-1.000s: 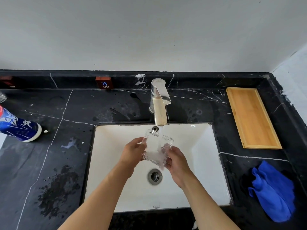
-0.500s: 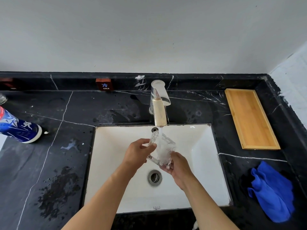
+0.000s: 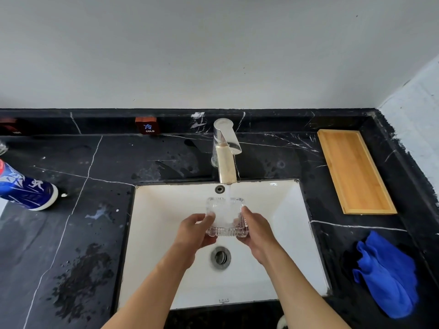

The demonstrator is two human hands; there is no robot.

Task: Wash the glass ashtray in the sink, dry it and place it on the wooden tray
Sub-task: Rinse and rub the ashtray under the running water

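Note:
A square clear glass ashtray [image 3: 226, 216] with ribbed sides is held level, opening up, above the white sink [image 3: 282, 236]. Water runs from the chrome faucet [image 3: 225, 150] straight into it. My left hand [image 3: 196, 230] grips its left side and my right hand [image 3: 257, 230] grips its right side. An empty wooden tray [image 3: 354, 169] lies on the black counter at the far right. A crumpled blue cloth [image 3: 387, 274] lies on the counter to the right of the sink, nearer to me than the tray.
The sink drain [image 3: 221, 256] sits just below my hands. A blue and white bottle [image 3: 26, 188] lies at the left edge of the wet black marble counter [image 3: 71, 233]. A small "COLD" label [image 3: 146, 125] stands on the back ledge.
The ashtray was tilted on edge under the stream; it now sits level with its opening up, one hand on each side. Water keeps running.

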